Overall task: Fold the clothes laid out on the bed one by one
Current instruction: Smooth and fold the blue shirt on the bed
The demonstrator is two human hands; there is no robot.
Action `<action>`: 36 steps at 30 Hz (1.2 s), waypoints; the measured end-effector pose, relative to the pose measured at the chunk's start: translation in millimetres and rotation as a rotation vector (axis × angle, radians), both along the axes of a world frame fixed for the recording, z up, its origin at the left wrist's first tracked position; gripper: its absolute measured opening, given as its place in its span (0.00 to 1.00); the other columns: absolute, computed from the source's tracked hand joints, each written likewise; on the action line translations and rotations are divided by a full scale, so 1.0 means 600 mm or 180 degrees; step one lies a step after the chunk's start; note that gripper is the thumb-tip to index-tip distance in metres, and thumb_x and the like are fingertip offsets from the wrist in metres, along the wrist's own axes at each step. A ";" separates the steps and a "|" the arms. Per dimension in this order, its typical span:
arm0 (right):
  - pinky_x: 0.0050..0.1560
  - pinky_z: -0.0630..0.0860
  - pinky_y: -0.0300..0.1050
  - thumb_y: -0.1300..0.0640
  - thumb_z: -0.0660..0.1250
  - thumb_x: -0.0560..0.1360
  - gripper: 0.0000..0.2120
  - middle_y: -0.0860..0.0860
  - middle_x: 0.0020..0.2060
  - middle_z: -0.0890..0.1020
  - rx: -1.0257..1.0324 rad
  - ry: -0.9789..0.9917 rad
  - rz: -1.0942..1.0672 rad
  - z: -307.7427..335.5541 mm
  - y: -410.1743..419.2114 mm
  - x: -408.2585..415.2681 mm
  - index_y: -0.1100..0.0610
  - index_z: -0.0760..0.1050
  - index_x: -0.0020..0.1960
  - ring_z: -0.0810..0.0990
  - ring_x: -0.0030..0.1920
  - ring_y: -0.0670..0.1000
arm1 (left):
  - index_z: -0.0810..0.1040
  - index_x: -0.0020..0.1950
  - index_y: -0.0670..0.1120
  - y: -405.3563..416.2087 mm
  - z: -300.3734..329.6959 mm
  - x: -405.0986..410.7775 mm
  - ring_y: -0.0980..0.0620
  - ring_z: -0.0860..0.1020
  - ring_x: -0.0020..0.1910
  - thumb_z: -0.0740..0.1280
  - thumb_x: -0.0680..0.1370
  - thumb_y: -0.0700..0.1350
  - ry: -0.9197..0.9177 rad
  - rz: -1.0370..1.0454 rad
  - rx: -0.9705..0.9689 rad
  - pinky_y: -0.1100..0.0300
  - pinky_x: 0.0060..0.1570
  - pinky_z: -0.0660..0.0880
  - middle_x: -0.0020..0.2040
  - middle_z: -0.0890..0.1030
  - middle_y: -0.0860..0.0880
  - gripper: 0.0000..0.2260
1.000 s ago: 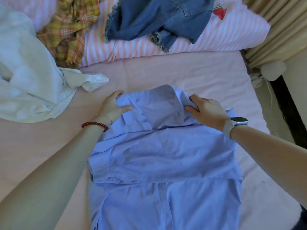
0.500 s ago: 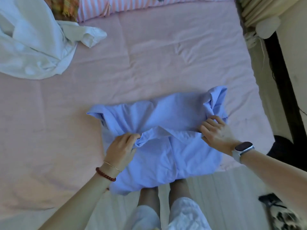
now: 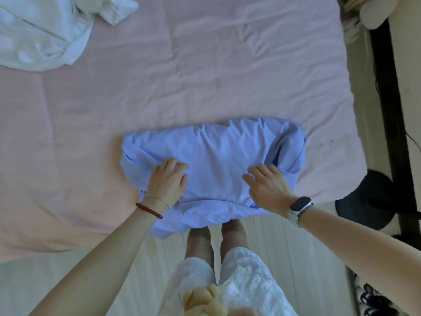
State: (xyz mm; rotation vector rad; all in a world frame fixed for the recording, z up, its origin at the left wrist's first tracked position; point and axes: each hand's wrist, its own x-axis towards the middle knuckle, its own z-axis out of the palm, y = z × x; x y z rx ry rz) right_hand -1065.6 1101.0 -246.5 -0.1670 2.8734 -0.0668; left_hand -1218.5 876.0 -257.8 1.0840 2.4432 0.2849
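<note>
Head view looks straight down on the blue shirt (image 3: 218, 165), folded into a band whose long axis runs from 9 o'clock to 3 o'clock along the near edge of the bed (image 3: 205, 76), with its lower hem spilling a little over that edge toward the floor. Both hands sit on top of it. The left hand (image 3: 168, 181) rests on the 9 o'clock half; its fingers look bent into the cloth, though I cannot tell whether they pinch a fold or only press it. The right hand (image 3: 266, 184) lies on the 3 o'clock half with fingers spread flat, pressing and gripping nothing.

The bunched 3 o'clock end lies just beyond the right hand, and the 9 o'clock end just beyond the left, so each hand is nearer its own end. To my eye, the next fold would bring one short end across the long axis onto the other.

Farther off, at about 11 o'clock and well apart from the shirt, a white garment (image 3: 45, 33) lies crumpled on the sheet, not yet folded.
</note>
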 end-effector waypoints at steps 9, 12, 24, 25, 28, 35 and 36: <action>0.71 0.50 0.65 0.56 0.59 0.77 0.35 0.56 0.76 0.45 0.0666 -0.1511 -0.2141 -0.028 0.164 0.022 0.47 0.43 0.77 0.45 0.75 0.61 | 0.50 0.77 0.48 -0.025 -0.062 -0.079 0.40 0.46 0.74 0.61 0.78 0.48 -0.0235 0.0979 -0.1166 0.42 0.71 0.47 0.77 0.47 0.42 0.30; 0.72 0.48 0.61 0.59 0.53 0.78 0.32 0.54 0.76 0.43 0.0496 -0.1478 -0.2856 -0.033 0.200 0.018 0.49 0.41 0.76 0.43 0.75 0.58 | 0.53 0.77 0.46 -0.037 -0.061 -0.090 0.38 0.49 0.74 0.64 0.76 0.45 -0.0306 0.1233 -0.1106 0.44 0.71 0.51 0.76 0.51 0.39 0.32; 0.65 0.60 0.55 0.50 0.61 0.76 0.27 0.51 0.68 0.66 0.0016 -0.1237 -0.1750 -0.077 0.205 -0.109 0.49 0.57 0.73 0.64 0.68 0.55 | 0.47 0.75 0.59 -0.055 -0.060 -0.184 0.43 0.45 0.74 0.69 0.72 0.57 -0.1304 0.1705 -0.1775 0.43 0.70 0.56 0.76 0.43 0.51 0.40; 0.63 0.62 0.53 0.50 0.62 0.76 0.27 0.53 0.66 0.68 0.0049 -0.1292 -0.1679 -0.077 0.208 -0.111 0.50 0.58 0.72 0.66 0.66 0.56 | 0.47 0.75 0.58 -0.057 -0.056 -0.188 0.45 0.44 0.74 0.70 0.71 0.56 -0.1134 0.1498 -0.1834 0.39 0.70 0.52 0.76 0.43 0.53 0.41; 0.59 0.66 0.50 0.51 0.62 0.77 0.22 0.54 0.63 0.70 -0.0044 -0.1455 -0.1572 -0.073 0.215 -0.126 0.54 0.62 0.69 0.69 0.63 0.56 | 0.49 0.75 0.56 -0.032 -0.057 -0.210 0.48 0.44 0.75 0.70 0.71 0.54 -0.0702 0.0608 -0.1628 0.37 0.70 0.47 0.76 0.49 0.56 0.40; 0.43 0.63 0.44 0.51 0.59 0.78 0.11 0.53 0.55 0.73 -0.0091 -0.1504 -0.1563 -0.039 0.244 -0.151 0.56 0.69 0.57 0.75 0.56 0.56 | 0.74 0.42 0.46 0.034 -0.042 -0.259 0.47 0.75 0.47 0.71 0.72 0.50 -0.1466 0.0404 -0.1493 0.59 0.40 0.66 0.43 0.76 0.48 0.09; 0.42 0.62 0.44 0.52 0.59 0.78 0.10 0.53 0.54 0.73 -0.0109 -0.1487 -0.1586 -0.031 0.250 -0.157 0.56 0.69 0.55 0.75 0.55 0.56 | 0.76 0.44 0.44 0.037 -0.034 -0.269 0.47 0.75 0.47 0.70 0.73 0.48 -0.1502 0.0421 -0.1420 0.59 0.41 0.67 0.45 0.77 0.46 0.09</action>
